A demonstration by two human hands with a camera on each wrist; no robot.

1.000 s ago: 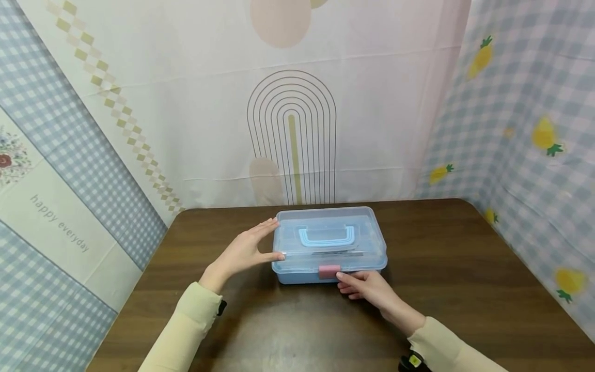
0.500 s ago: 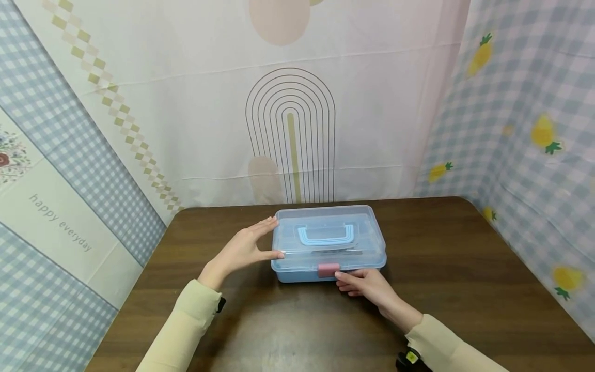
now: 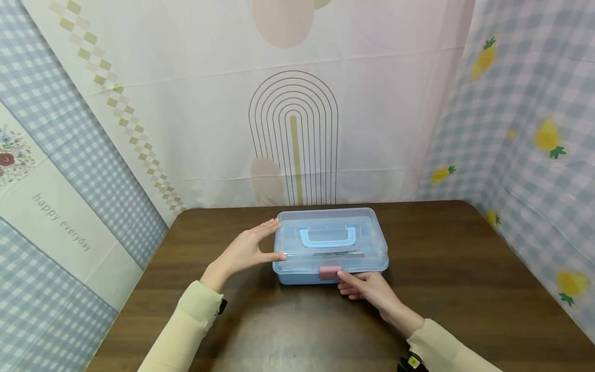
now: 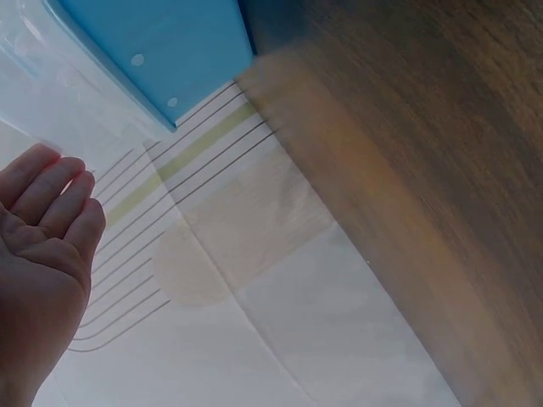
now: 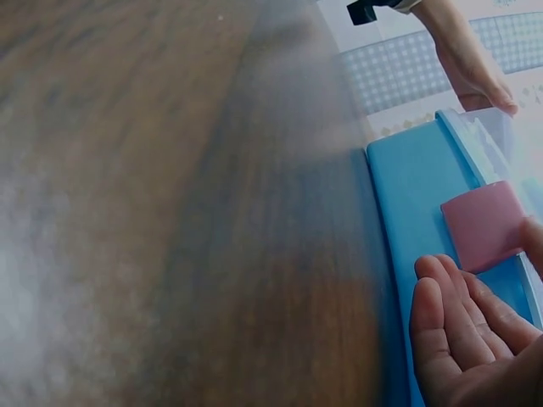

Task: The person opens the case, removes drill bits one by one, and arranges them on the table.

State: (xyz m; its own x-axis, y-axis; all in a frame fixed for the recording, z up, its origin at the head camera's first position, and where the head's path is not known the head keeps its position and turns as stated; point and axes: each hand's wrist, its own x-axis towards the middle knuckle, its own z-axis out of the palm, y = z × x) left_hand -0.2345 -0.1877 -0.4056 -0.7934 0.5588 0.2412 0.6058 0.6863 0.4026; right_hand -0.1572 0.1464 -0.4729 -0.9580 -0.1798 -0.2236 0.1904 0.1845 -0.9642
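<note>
A blue plastic storage box with a clear lid sits closed on the table. On its front is a pink latch, and a light-blue carry handle lies on top. My left hand rests at the box's left end, thumb and fingers spread against the lid. At the front, my right hand has its thumb on the right edge of the latch. The right wrist view shows its other fingers extended before the blue wall, not around the latch. Blurred dark items show through the lid.
The dark wood table extends around the box. Behind it hangs a pale cloth with printed arches. Checked cloths cover the left and right sides.
The view shifts slightly. Both hands and the box otherwise keep the same places, and the latch looks the same.
</note>
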